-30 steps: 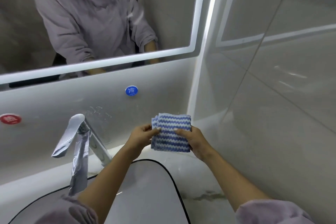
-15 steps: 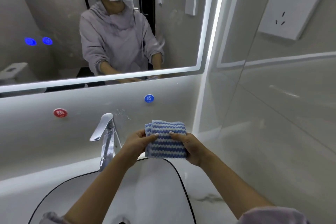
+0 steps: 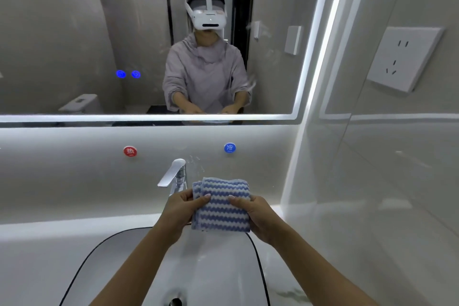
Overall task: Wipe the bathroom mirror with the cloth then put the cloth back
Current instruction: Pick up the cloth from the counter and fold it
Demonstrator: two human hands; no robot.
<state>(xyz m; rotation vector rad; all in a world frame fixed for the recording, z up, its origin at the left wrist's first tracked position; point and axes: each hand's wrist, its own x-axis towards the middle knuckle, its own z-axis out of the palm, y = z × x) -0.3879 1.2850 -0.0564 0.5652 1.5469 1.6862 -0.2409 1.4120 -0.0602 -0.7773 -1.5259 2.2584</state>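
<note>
A folded cloth (image 3: 223, 208) with blue and white wavy stripes is held upright over the back of the sink. My left hand (image 3: 180, 211) grips its left edge with the thumb on the front. My right hand (image 3: 258, 216) grips its right edge the same way. The bathroom mirror (image 3: 74, 32) fills the upper wall, edged by a lit strip, and shows a person in a grey top with a white headset. Faint smears show on the glass at the right.
A chrome faucet (image 3: 175, 175) stands just left of the cloth, behind the white basin (image 3: 119, 268) with a black rim. Red (image 3: 130, 151) and blue (image 3: 229, 148) round stickers mark the backsplash. A white wall socket (image 3: 404, 58) sits on the right wall.
The view has lifted and swung left, bringing more of the mirror into sight. Both hands keep the same hold on the cloth, now centred over the sink by the faucet.
</note>
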